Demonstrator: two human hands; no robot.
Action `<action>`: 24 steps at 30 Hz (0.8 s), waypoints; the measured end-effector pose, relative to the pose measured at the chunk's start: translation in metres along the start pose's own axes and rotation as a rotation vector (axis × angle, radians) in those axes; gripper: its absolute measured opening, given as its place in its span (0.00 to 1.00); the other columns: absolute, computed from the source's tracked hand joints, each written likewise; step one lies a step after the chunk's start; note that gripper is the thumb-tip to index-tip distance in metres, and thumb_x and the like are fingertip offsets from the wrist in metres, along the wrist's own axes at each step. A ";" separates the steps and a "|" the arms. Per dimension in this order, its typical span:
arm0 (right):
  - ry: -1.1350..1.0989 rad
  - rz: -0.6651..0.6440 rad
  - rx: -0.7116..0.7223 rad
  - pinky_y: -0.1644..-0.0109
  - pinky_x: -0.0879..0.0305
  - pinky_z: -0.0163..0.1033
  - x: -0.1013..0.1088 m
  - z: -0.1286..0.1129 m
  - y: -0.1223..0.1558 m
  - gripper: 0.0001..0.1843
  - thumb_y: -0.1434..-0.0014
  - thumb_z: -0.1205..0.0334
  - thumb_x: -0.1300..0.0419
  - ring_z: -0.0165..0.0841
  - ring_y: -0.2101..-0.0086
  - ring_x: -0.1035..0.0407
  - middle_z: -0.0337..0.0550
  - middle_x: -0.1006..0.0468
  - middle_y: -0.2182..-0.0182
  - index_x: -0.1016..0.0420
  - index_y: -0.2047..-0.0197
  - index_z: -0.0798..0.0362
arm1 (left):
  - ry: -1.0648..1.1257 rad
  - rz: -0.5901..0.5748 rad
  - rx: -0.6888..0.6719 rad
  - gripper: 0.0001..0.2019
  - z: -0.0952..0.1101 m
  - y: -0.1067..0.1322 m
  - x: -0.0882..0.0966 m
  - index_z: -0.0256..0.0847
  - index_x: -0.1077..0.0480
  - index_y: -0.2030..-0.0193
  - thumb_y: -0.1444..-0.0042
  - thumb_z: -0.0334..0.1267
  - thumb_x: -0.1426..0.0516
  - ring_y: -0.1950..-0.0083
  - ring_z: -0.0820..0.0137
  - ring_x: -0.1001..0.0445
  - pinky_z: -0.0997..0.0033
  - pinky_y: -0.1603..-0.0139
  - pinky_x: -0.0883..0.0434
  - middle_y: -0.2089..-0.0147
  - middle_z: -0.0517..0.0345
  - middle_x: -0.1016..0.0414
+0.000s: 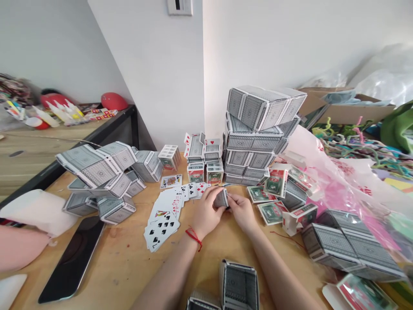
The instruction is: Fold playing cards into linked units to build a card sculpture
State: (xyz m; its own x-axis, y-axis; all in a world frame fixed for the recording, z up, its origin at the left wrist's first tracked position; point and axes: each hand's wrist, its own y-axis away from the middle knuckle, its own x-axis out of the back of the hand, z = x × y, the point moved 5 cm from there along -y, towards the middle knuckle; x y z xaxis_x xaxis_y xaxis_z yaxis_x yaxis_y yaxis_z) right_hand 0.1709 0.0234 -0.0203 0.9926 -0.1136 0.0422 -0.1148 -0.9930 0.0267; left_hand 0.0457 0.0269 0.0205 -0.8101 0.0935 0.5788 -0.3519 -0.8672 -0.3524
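- Currently, a small, grey-patterned card piece point(220, 199) is sitting between both hands, just above the smooth wooden bench point(129, 267).
- Boxy, white-edged card blocks point(250, 140) are rising in a stack beyond.
- Thin, glossy playing cards point(162, 229) are fanning out leftward.
- The left hand point(209, 209) is curling round the piece, gripping it.
- The right hand point(240, 212) is pinching its right side, fingers nearly closed.

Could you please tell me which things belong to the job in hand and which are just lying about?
Seemingly the job in hand:
patterned card piece, held by left hand and right hand
loose playing cards
stacked card blocks

Apparently just lying about:
black slab
nozzled bottles
red round object
colourful strands
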 end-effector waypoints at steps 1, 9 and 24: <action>0.001 0.026 -0.003 0.73 0.38 0.34 0.001 0.000 0.000 0.21 0.48 0.47 0.46 0.33 0.74 0.35 0.44 0.27 0.75 0.24 0.67 0.57 | 0.001 0.002 0.008 0.27 -0.001 0.000 0.000 0.46 0.41 0.46 0.54 0.25 0.44 0.41 0.66 0.40 0.59 0.40 0.40 0.44 0.56 0.38; 0.093 -0.051 0.139 0.58 0.34 0.42 -0.007 -0.009 0.003 0.17 0.48 0.55 0.45 0.40 0.61 0.29 0.45 0.22 0.65 0.26 0.57 0.53 | -0.052 0.040 0.031 0.26 -0.007 0.001 -0.001 0.46 0.40 0.45 0.52 0.26 0.45 0.42 0.66 0.39 0.58 0.40 0.39 0.45 0.56 0.37; 0.362 0.087 0.132 0.71 0.39 0.34 -0.004 -0.011 0.006 0.09 0.48 0.58 0.48 0.32 0.73 0.34 0.42 0.27 0.76 0.32 0.72 0.55 | -0.043 -0.062 -0.097 0.27 0.007 0.004 -0.012 0.42 0.39 0.46 0.55 0.24 0.49 0.44 0.66 0.39 0.59 0.42 0.37 0.45 0.53 0.36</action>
State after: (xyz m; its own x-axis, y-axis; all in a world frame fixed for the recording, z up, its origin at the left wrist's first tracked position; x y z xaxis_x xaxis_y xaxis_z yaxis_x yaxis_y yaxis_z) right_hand 0.1660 0.0186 -0.0090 0.8990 -0.2022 0.3885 -0.1680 -0.9784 -0.1205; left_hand 0.0572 0.0190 0.0171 -0.7650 0.1229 0.6322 -0.4465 -0.8086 -0.3830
